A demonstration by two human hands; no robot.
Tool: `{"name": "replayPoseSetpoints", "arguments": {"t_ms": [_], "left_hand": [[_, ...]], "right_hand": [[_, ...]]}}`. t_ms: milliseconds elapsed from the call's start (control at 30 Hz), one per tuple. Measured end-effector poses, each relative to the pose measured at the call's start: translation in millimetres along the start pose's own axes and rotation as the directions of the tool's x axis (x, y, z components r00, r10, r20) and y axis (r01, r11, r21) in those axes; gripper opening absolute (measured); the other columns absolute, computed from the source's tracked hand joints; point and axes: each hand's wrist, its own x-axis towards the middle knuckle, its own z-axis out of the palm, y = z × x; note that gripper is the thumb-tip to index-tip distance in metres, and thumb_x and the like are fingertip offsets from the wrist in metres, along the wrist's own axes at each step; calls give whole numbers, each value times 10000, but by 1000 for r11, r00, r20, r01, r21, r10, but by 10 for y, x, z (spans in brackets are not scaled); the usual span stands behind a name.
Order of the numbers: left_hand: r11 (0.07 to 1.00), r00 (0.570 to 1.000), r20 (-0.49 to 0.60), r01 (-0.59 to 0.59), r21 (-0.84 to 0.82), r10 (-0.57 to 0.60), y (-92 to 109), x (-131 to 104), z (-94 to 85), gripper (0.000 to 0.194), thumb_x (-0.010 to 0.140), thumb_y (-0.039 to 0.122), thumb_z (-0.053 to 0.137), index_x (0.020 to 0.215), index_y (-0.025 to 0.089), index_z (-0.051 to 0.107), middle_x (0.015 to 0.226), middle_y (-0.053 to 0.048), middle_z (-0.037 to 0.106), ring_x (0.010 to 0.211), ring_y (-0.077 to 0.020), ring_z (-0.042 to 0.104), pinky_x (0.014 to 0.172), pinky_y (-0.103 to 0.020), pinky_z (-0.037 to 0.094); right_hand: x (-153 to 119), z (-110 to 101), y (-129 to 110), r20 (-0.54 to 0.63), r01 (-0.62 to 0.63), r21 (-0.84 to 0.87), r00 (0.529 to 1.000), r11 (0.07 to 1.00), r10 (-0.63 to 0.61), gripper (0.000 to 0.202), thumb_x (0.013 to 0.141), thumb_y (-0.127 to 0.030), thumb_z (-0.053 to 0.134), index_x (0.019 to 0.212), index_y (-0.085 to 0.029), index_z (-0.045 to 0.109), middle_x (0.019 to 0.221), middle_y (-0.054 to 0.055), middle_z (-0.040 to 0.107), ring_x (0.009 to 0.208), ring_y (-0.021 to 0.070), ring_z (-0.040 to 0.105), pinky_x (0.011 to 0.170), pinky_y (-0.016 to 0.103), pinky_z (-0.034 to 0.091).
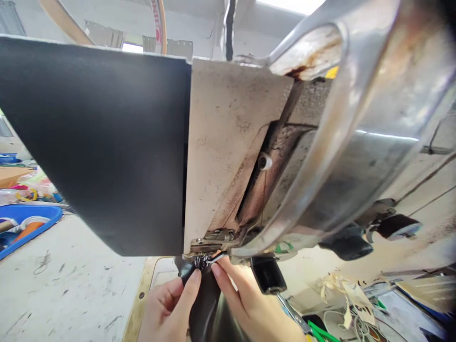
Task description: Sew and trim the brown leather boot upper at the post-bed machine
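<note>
Left hand (167,308) at 6 o'clock, low in frame, thumb up, pinching black fabric (199,304) narrowly between thumb and curled fingers. Right hand (249,304) just beside it at 5 o'clock, index fingertip pressed to the bunched top of the same fabric, fingers closed narrow on it. Fabric dark, glossy, gathered into a wrinkled knot near the fingertips, hanging down between both hands. Knot crossed by a thin white strip (217,258), right under the machine's metal foot (213,237).

Far left at 9 o'clock, blue tray (53,216) with orange and white bits inside, on a scuffed grey table (71,275). Above, from 9 to 11 o'clock, large matte black panel (99,142) filling the left half. Centre, at 12 o'clock, dirty off-white machine body (221,142) with a small white peg (264,161) in its dark slot. At 2 o'clock, curved shiny metal arm (356,118), rust-stained near the top. At 4 o'clock, black knob (267,275), then green-handled tool (320,332) and paper scraps (349,294) on the cluttered bench.
</note>
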Motion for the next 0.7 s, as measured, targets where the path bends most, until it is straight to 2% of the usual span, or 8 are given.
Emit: {"name": "replayPoseSetpoints", "arguments": {"t_ms": [67,167,300,400,467,567,700], "left_hand": [[1000,999,29,-16,20,15,63,46,-65,559,644,703,754,610,151,678,604,-24,601,625,-158,520,587,-236,452],[999,994,107,19,42,-23,138,139,-178,587,600,715,783,744,149,723,711,-36,657,741,-183,564,665,-235,490],[996,976,213,14,88,-33,155,248,-299,549,665,668,776,730,130,691,717,-33,647,681,-140,528,614,-203,451],[995,961,271,24,93,-49,118,289,-327,533,687,643,775,788,124,705,759,-45,674,696,-154,555,630,-221,473],[998,975,213,52,42,-60,101,293,-304,530,656,626,807,809,127,712,740,-41,687,687,-160,583,626,-221,480],[996,993,92,78,-42,-74,95,283,-236,535,595,623,840,734,125,702,630,-28,668,628,-155,601,580,-204,463],[998,999,26,39,-44,-38,52,312,-191,532,572,604,850,773,128,721,732,-58,721,649,-180,633,555,-223,476]], "right_hand": [[-41,-10,-69,-44,8,-77,999,997,-11,232,996,-232,424,1003,-234,655,872,37,736,804,191,704,741,300,548],[-95,-35,-142,-84,52,-180,994,982,-68,207,962,-214,495,1098,-236,649,987,51,741,864,207,702,797,336,529],[-105,-30,-161,-129,45,-212,989,976,-74,225,951,-224,529,1140,-244,650,999,33,751,842,210,694,753,328,503],[-84,-4,-139,-139,42,-192,988,981,-70,221,964,-240,510,1129,-238,656,961,25,758,849,216,694,782,337,496],[-69,4,-121,-141,34,-176,988,984,-60,229,982,-269,471,1107,-241,661,918,24,761,809,214,696,761,339,490],[-41,-19,-116,-112,21,-147,993,989,-37,254,1003,-270,416,965,-238,666,854,22,758,759,201,703,723,329,484],[0,-60,-139,-88,2,-145,996,989,-15,325,1022,-252,409,786,-221,630,796,25,753,693,175,711,669,298,484]]}}
